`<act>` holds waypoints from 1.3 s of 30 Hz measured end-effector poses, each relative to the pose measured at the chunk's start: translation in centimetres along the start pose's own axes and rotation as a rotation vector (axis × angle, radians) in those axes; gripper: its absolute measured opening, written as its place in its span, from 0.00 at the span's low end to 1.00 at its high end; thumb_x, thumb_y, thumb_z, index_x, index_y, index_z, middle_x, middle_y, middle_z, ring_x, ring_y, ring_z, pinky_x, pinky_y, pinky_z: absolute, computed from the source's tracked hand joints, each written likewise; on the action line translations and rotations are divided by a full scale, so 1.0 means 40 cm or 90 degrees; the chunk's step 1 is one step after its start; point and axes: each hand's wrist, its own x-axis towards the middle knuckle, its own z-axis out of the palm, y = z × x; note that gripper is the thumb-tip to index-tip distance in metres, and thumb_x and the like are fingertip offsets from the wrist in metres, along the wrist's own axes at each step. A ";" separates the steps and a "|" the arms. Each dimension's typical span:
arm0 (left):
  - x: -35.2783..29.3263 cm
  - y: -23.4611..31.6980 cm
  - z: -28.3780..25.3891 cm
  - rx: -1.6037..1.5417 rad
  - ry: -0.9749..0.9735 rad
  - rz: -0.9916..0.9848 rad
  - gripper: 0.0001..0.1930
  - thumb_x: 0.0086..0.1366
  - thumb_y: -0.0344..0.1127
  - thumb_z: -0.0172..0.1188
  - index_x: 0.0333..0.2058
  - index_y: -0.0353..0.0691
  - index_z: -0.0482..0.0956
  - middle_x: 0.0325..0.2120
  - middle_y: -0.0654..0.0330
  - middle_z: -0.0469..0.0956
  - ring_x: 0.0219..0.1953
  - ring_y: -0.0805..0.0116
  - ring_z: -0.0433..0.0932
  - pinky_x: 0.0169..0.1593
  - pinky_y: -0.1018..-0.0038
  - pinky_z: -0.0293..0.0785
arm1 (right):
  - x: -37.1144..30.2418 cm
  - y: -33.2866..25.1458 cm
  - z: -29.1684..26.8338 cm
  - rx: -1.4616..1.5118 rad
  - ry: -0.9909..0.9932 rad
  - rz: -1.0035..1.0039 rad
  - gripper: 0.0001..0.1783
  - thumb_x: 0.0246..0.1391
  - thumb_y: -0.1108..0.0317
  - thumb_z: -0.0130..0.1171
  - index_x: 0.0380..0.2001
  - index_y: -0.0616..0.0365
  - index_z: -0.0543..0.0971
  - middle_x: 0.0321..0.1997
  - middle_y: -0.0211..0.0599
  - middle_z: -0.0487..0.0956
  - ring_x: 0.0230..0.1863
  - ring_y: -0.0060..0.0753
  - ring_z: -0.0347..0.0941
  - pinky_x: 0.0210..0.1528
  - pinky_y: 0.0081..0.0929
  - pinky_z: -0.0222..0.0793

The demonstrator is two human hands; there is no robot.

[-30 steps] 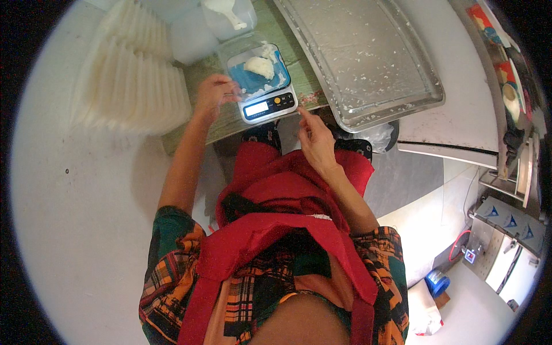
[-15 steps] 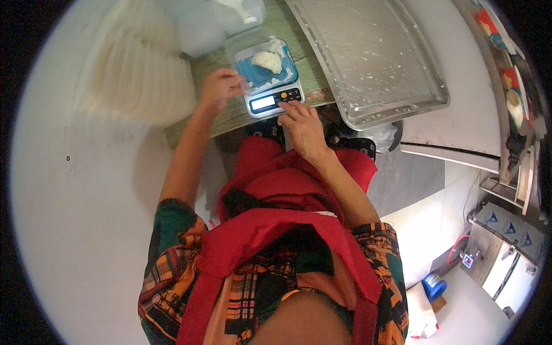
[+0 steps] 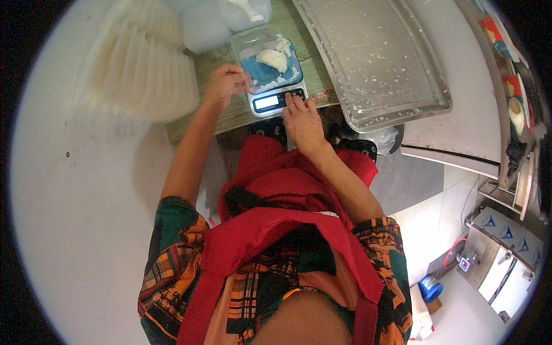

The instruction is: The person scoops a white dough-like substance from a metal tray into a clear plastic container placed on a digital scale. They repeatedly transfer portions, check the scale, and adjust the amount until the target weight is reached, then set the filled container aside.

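A digital kitchen scale point(image 3: 264, 109) with a white body, dark button panel and lit display stands near the table's front edge. On its platform rests a clear plastic container point(image 3: 250, 37), with a lump of white, soft, dough-like food point(image 3: 272, 60) and smaller white bits inside. My left hand point(image 3: 225, 86) pinches the container's near left corner between thumb and fingers. My right hand point(image 3: 303, 121) reaches over the scale's front, fingers apart and holding nothing, a fingertip pressed on the button panel.
A large metal tray point(image 3: 379, 63) scattered with white bits lies to the right on the wooden table point(image 3: 210, 72). Stacked translucent containers point(image 3: 141, 80) stand at left. Behind the scale, a plastic tub point(image 3: 230, 17) holds a white utensil point(image 3: 246, 8).
My right fingertip has shifted up and right along the scale's panel, now covering the orange button. My left hand stays at the container's corner.
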 end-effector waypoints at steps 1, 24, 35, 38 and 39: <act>0.000 0.001 0.000 -0.009 -0.003 0.003 0.04 0.50 0.22 0.52 0.26 0.31 0.67 0.23 0.51 0.72 0.25 0.61 0.74 0.28 0.67 0.75 | 0.003 -0.005 -0.001 -0.009 0.001 0.000 0.13 0.44 0.66 0.43 0.29 0.60 0.75 0.47 0.46 0.68 0.49 0.39 0.60 0.50 0.34 0.52; -0.015 -0.017 -0.016 0.203 0.129 0.053 0.09 0.56 0.30 0.48 0.35 0.34 0.70 0.22 0.59 0.72 0.20 0.74 0.70 0.20 0.80 0.64 | -0.158 -0.012 -0.042 0.628 0.131 0.246 0.15 0.39 0.79 0.46 0.35 0.59 0.71 0.36 0.38 0.75 0.38 0.39 0.70 0.42 0.31 0.64; -0.160 0.075 0.067 0.013 -0.051 0.088 0.07 0.59 0.34 0.50 0.31 0.36 0.71 0.18 0.63 0.70 0.17 0.77 0.65 0.18 0.83 0.58 | -0.153 -0.010 -0.156 1.426 0.173 0.335 0.12 0.45 0.80 0.44 0.36 0.61 0.70 0.37 0.43 0.74 0.35 0.29 0.71 0.33 0.20 0.64; -0.172 0.081 0.090 -0.061 -0.132 0.091 0.08 0.60 0.35 0.48 0.31 0.35 0.70 0.17 0.64 0.68 0.17 0.78 0.64 0.17 0.83 0.55 | -0.160 -0.008 -0.170 1.486 0.177 0.367 0.12 0.45 0.78 0.46 0.36 0.61 0.69 0.37 0.43 0.74 0.35 0.30 0.72 0.34 0.21 0.64; -0.179 0.082 0.100 -0.058 -0.130 0.088 0.09 0.60 0.35 0.47 0.31 0.35 0.70 0.17 0.64 0.68 0.17 0.77 0.64 0.17 0.83 0.55 | -0.164 -0.007 -0.180 1.507 0.190 0.359 0.12 0.44 0.78 0.47 0.36 0.61 0.69 0.36 0.43 0.75 0.34 0.30 0.71 0.34 0.21 0.65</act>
